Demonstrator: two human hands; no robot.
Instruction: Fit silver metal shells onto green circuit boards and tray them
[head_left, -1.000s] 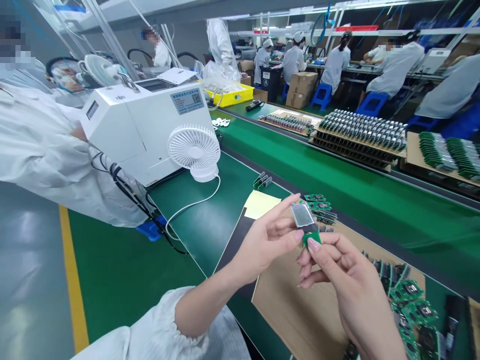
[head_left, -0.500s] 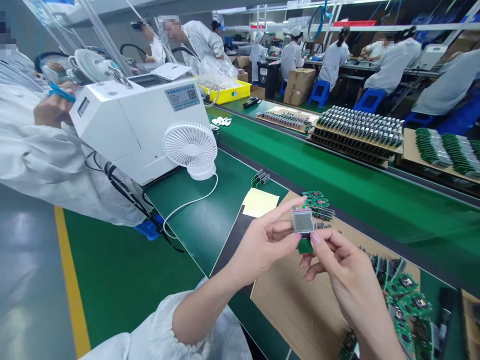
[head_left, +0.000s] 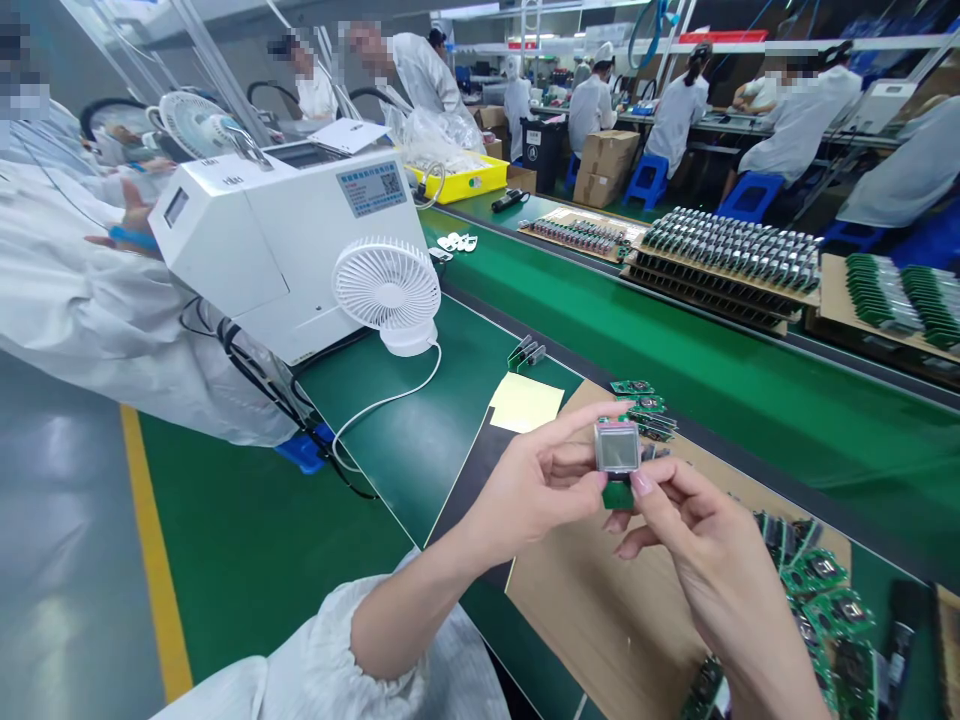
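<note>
Toward four o'clock from the view's centre, the small green circuit board with a grey square screen (head_left: 619, 450) has turned squarer, making its face easier to see; left hand (head_left: 521, 490) and right hand (head_left: 709, 545) pinch it, fingers nearly closed.

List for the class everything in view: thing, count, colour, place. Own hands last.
Screen board: one, green and grey, in both hands
Cardboard sheet: one, brown, beneath hands
Loose boards: many, green, around cardboard
Paper: one, yellow, left of cardboard
Fans: two, white, by large machine
Large machine: one, white, left
Long strip: one, green, beyond cardboard
Board rows: several, green and silver, beyond strip
Crate: one, yellow, beyond machine
Waste bin: one, black, background
Cartons: several, brown, background
Stools: several, blue, background and left
Co-workers: several, white-clothed, left and background
Left hand: one, bare, left of screen
Right hand: one, bare, right of screen
</note>
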